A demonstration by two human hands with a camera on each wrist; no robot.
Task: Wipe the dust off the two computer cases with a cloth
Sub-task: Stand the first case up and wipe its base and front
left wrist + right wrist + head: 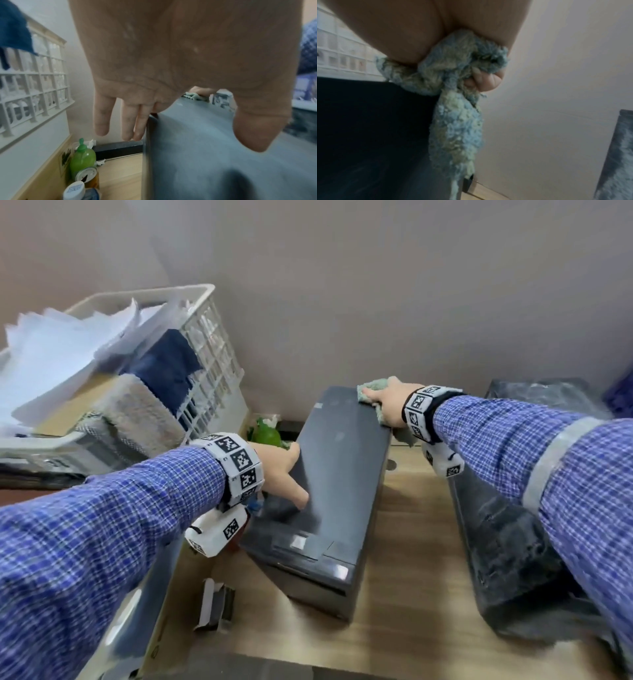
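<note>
Head view: two dark grey metal computer cases stand on the wooden floor — one in the middle, a dustier one to its right. The right hand curls round a fluffy blue-green cloth, pressing it on the middle case's far right corner. The left hand rests spread on that case's left edge — fingers straight down its side, thumb on top.

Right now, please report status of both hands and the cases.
Right hand grips cloth on middle case. Left hand steadies it. Right case dusty.
</note>
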